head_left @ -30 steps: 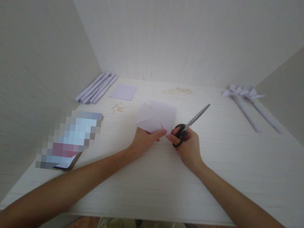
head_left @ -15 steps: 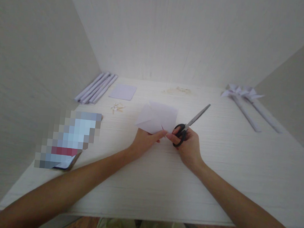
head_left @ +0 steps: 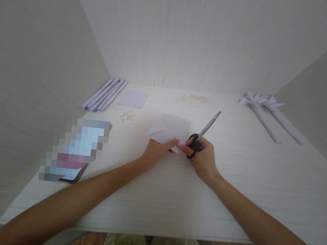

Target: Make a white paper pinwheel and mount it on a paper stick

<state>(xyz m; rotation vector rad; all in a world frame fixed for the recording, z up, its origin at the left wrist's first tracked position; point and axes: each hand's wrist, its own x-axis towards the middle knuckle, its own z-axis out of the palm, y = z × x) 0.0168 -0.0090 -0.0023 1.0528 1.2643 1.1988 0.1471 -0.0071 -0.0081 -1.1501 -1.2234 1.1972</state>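
I had the left hand (head_left: 156, 153) pinching the near corner of the folded white paper (head_left: 170, 130), its fingers clamped on the edge so the sheet lay low over the worktop (head_left: 172, 201), steady for handling. The right hand (head_left: 203, 158) had its fingers closed through the black loops of the scissors (head_left: 203, 134), blades shut and angled away, clear of the paper.
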